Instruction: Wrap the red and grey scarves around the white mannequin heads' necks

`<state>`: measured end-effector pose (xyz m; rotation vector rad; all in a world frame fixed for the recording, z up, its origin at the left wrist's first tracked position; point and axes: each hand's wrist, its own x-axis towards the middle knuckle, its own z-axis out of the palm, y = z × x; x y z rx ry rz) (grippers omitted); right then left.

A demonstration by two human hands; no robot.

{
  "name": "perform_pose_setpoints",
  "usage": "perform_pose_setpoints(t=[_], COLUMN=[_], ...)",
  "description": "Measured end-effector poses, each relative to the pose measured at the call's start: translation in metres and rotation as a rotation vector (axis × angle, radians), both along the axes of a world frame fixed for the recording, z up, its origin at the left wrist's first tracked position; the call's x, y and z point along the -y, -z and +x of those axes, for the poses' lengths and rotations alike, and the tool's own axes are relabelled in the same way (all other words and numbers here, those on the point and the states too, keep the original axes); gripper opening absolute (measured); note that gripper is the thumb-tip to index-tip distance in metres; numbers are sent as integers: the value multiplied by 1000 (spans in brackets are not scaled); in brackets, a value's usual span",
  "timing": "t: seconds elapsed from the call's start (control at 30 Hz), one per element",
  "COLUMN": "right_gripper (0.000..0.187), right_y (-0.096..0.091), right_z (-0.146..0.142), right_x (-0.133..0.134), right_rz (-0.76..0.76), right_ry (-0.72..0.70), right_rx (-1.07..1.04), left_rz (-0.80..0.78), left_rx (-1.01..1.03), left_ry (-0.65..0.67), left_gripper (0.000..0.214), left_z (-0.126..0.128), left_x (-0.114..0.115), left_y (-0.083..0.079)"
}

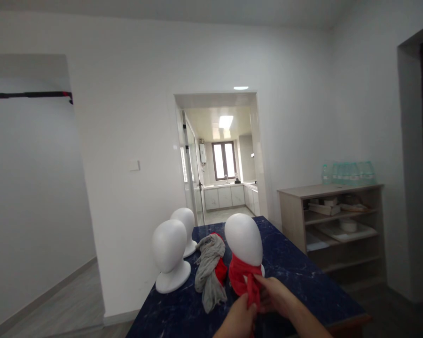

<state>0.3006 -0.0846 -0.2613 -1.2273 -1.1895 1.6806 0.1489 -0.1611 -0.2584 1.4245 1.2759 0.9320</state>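
A red scarf (238,276) is wrapped round the neck of a white foam mannequin head (243,237), which stands upright on the table. At the front of that neck, my left hand (240,315) is closed on the hanging part of the scarf. My right hand (273,295) grips the scarf just beside it, with thumb and fingers at the crossing of the cloth. Part of the head's base is hidden behind the scarf and my hands. To the left, a grey scarf (209,272) lies crumpled with red cloth (220,271) under it.
Two more white mannequin heads (169,246) (184,225) stand at the left edge of the dark blue marbled table (285,253). A wooden shelf unit (291,199) with bottles (352,172) on top is at the right. Behind the table, a doorway opens onto a kitchen.
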Motion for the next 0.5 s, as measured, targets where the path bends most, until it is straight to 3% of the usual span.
perform_pose_setpoints(t=[0.1, 0.17, 0.3, 0.4, 0.5], right_gripper=[36, 25, 19, 22, 24], right_y=[-6, -10, -16, -22, -28], right_z=[-1, 3, 12, 14, 8], right_x=[13, 15, 8, 4, 9], right_rz=[-186, -270, -296, -351, -414], right_ry=[-163, -149, -65, -86, -168], right_rx=[-286, -343, -334, -352, -383], left_rz=[286, 361, 291, 223, 247], left_rx=[-316, -467, -693, -726, -687], left_ry=[176, 189, -131, -252, -308], left_gripper=[16, 20, 35, 95, 119], left_z=[19, 15, -15, -28, -24], left_x=[17, 22, 14, -6, -31], left_y=[0, -7, -11, 2, 12])
